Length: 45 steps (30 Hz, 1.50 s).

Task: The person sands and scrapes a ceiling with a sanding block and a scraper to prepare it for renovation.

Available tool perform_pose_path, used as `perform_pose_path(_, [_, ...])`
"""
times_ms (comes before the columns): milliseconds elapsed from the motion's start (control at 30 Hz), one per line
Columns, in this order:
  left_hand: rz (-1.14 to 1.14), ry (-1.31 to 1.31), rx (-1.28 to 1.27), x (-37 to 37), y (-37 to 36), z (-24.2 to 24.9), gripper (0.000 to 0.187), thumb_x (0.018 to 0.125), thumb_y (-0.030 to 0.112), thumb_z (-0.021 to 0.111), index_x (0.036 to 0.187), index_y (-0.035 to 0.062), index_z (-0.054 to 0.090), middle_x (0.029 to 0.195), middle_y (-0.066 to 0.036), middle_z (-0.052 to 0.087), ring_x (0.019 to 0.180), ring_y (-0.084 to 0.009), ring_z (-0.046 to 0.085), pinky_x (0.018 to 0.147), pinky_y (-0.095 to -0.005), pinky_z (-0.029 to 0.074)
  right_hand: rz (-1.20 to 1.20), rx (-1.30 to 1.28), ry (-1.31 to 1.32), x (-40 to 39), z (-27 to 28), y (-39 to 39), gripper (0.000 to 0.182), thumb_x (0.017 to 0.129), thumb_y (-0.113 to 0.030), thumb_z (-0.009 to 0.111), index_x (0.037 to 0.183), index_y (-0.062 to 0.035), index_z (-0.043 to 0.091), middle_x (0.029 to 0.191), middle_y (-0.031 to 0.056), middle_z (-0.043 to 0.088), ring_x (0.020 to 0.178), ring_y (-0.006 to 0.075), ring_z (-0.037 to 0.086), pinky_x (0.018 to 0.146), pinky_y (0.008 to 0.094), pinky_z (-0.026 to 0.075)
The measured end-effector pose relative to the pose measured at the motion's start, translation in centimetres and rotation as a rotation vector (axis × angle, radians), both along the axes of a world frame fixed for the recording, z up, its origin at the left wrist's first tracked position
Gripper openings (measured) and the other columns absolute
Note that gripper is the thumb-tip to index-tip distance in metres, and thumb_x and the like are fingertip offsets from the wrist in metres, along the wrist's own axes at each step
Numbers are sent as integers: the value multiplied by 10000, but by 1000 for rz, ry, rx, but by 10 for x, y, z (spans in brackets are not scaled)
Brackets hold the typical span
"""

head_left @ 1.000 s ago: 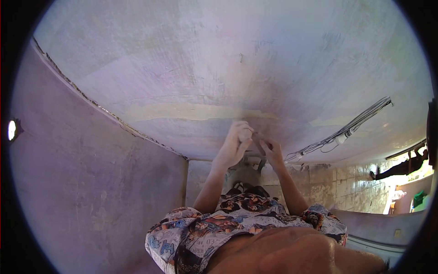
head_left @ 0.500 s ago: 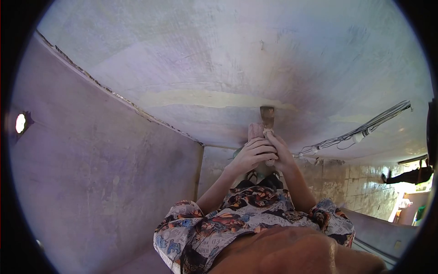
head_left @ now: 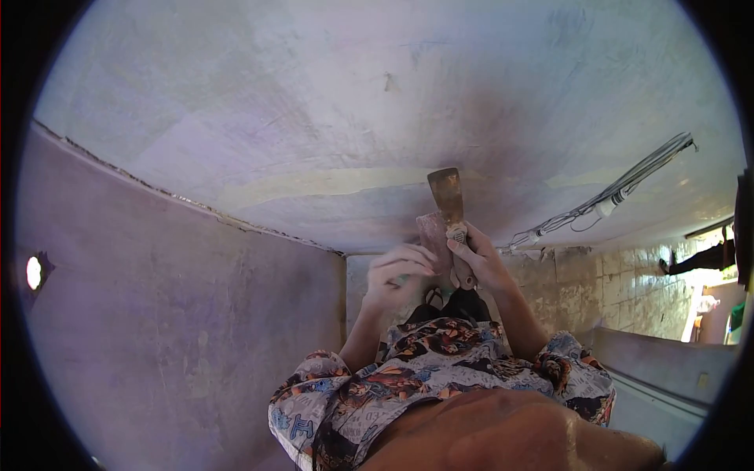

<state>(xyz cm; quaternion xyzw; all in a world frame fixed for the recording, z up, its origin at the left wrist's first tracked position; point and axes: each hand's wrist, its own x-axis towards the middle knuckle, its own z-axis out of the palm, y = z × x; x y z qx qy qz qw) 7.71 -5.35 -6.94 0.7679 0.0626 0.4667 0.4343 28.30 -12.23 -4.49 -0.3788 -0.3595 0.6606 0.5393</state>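
My right hand (head_left: 484,259) is closed round the handle of a putty knife (head_left: 448,196), whose worn brown blade points up toward the wall (head_left: 314,118). Beside the knife, also by my right hand, is a pinkish, dusty block (head_left: 432,234). My left hand (head_left: 397,275) is left of the block, fingers loosely bent and apart, somewhat blurred. No object shows in its grasp. Whitish dust covers both hands.
A bundle of cables with white sockets (head_left: 609,206) hangs at the right. A lit lamp (head_left: 34,272) is on the left wall (head_left: 157,290). A person's dark-clothed leg (head_left: 699,259) shows at far right, near a bright opening. Tiled floor (head_left: 628,271) lies beyond.
My left hand has come away from the putty knife and moved left. The knife's blade and handle show more fully, tilted slightly left. The view has shifted a little.
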Motion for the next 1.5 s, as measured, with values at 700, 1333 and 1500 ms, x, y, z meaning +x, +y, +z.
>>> perform_pose_path(700, [235, 181, -575, 71, 9, 45, 288, 987, 125, 540, 1224, -38, 541, 1069, -84, 653, 987, -141, 585, 894, -279, 457, -169, 263, -796, 73, 52, -8, 341, 993, -188, 554, 1248, 32, 497, 900, 115, 681, 689, 186, 665, 627, 298, 498])
perform_pose_path(1333, [573, 491, 44, 109, -3, 153, 263, 881, 48, 597, 1143, 27, 611, 934, -90, 557, 806, -210, 546, 728, -317, 435, 18, 326, -104, 137, 90, 9, 276, 1040, -203, 456, 1184, 15, 546, 697, -7, 452, 462, 52, 425, 404, 206, 345])
perform_pose_path(1500, [491, 391, 773, 132, 24, 199, 257, 780, 64, 659, 1035, 76, 631, 888, -60, 560, 773, -242, 560, 706, -344, 456, 136, 373, 33, 128, 104, 15, 313, 1054, -213, 389, 1264, 3, 472, 770, 26, 453, 423, 80, 429, 344, 225, 349])
